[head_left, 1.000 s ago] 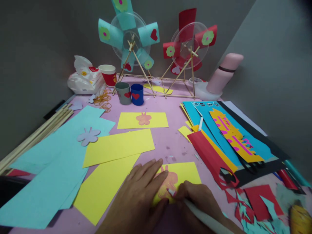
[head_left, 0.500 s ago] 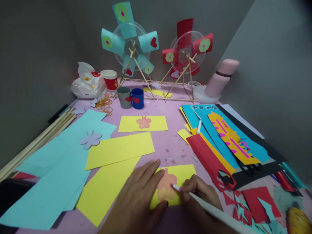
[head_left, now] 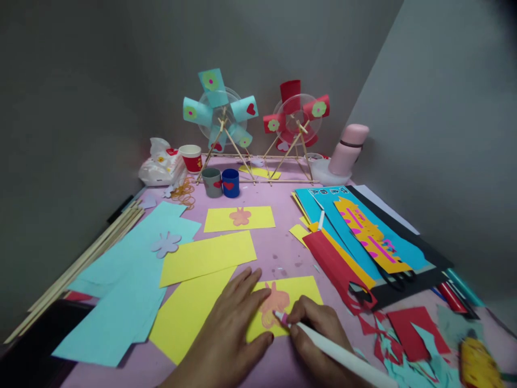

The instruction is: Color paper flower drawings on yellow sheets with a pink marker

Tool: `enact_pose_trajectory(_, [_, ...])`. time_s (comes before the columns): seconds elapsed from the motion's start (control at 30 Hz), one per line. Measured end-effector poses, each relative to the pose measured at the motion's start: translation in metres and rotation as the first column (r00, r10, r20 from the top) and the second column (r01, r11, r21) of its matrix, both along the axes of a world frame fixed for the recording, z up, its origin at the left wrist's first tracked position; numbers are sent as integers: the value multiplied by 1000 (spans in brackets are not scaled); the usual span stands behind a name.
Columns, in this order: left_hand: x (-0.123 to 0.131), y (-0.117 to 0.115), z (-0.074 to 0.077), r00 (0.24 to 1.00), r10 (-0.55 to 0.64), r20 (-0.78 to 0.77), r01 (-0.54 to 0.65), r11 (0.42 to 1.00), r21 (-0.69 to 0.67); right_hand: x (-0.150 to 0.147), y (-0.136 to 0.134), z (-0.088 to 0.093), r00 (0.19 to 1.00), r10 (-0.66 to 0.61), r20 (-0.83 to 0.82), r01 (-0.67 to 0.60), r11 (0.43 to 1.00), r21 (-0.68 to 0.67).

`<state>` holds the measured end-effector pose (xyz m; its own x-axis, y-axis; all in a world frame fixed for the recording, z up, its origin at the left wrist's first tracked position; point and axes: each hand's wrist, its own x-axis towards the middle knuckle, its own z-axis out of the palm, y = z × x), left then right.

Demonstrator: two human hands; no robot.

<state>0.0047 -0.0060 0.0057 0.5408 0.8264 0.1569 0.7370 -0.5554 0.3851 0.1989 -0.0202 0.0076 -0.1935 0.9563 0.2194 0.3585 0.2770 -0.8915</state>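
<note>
A white marker (head_left: 337, 350) with a pink tip is held in my right hand (head_left: 319, 334), its tip touching the pink butterfly drawing (head_left: 276, 298) on a yellow card (head_left: 302, 285). My left hand (head_left: 232, 323) lies flat with fingers spread, its fingertips and thumb on the card's left side. Behind this card lies another yellow card (head_left: 264, 216) bearing a smaller pink butterfly. Plain yellow sheets (head_left: 210, 256) overlap to the left, beside light blue sheets (head_left: 117, 291) with a grey butterfly cutout (head_left: 166, 244) on them.
Two paper wheels (head_left: 220, 116) on stick frames stand at the back, with cups (head_left: 211, 183) before them. A pink bottle (head_left: 349, 150) stands back right. Coloured papers, scissors (head_left: 363, 295) and red scraps (head_left: 418, 328) lie right; wooden sticks (head_left: 89, 248) lie left.
The view has shifted, so the whole table appears smaller and the wheels lower. The marker tip has moved left and down on the butterfly, and my right hand moved with it.
</note>
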Motion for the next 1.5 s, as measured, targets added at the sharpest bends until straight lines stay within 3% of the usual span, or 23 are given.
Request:
enact_pose_trajectory(0.27, [-1, -1, -3, 999, -6, 35, 7, 999, -32, -11, 0, -8, 991, -88, 97, 61, 966, 251])
enact_pose_trajectory(0.67, [0, -1, -3, 999, 10, 41, -7, 998, -64, -9, 3, -7, 986, 15, 165, -42, 985, 165])
enact_pose_trajectory(0.93, [1, -1, 0, 1000, 5, 21, -4, 998, -64, -5, 3, -9, 992, 61, 111, -74, 990, 116])
enact_pose_trajectory(1.17, [1, -1, -1, 999, 13, 51, -10, 998, -62, -3, 2, -11, 996, 60, 67, -71, 982, 173])
enact_pose_trajectory(1.5, [1, 0, -2, 1000, 0, 25, 2, 999, -51, -6, 4, -6, 981, 78, 177, -109, 979, 172])
